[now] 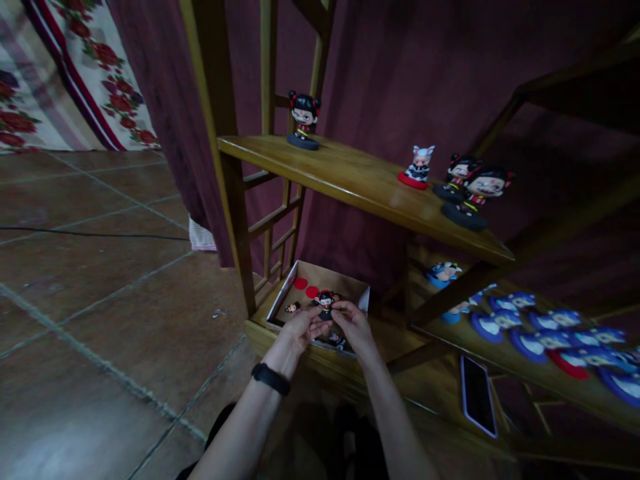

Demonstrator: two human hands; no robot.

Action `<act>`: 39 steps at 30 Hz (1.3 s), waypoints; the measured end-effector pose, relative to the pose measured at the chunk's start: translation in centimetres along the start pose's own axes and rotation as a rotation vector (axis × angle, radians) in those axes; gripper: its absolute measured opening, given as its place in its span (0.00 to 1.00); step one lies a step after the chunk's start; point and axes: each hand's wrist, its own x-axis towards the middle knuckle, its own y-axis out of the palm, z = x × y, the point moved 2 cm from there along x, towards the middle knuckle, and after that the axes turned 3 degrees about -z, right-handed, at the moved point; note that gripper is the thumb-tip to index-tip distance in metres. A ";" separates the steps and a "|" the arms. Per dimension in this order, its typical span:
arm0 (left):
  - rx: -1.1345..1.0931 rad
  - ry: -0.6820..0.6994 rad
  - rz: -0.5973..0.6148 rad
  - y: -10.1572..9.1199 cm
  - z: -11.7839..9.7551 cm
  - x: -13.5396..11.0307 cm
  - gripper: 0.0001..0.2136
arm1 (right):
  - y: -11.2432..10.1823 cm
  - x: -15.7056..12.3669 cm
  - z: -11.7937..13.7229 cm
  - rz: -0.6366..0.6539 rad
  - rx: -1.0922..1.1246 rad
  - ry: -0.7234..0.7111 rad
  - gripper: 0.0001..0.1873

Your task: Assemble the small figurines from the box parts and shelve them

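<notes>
My left hand (303, 326) and my right hand (353, 322) are together over a shallow cardboard box (350, 275) on the lower shelf. Between their fingers they hold a small figurine (325, 301) with black hair buns and dark clothes, upright and facing me. Inside the box lie two red discs, one of them a flat red disc (300, 283) near the far left corner. A tiny figurine (292, 307) rests left of my left hand. Another dark figurine (337, 339) lies below my hands, partly hidden by them.
On the upper shelf (350, 170) stand a black-haired figurine (303, 120), a white-eared figurine (420, 165) on a red base, and two more at the right. Several blue-based figurines (495, 323) fill the right shelf. A phone (477, 395) lies lower right. Wooden posts frame the shelves.
</notes>
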 end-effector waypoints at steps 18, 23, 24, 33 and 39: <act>0.229 0.254 0.087 0.6 -0.1 -0.6 0.04 | -0.3 0.4 1.0 0.019 -0.294 -0.191 0.05; 0.227 0.297 0.063 0.8 -0.2 -0.6 0.04 | -0.2 0.5 1.0 0.049 -0.255 -0.210 0.04; 0.222 0.305 0.064 0.8 -0.3 -0.6 0.04 | -0.2 0.5 1.0 0.047 -0.236 -0.200 0.04; -0.006 0.262 0.144 0.5 -1.2 -0.7 0.11 | 1.0 -0.2 1.0 -0.032 0.281 0.093 0.13; -0.004 0.262 0.208 0.8 -1.7 -1.1 0.09 | 0.9 -0.6 2.2 -0.104 0.325 0.081 0.15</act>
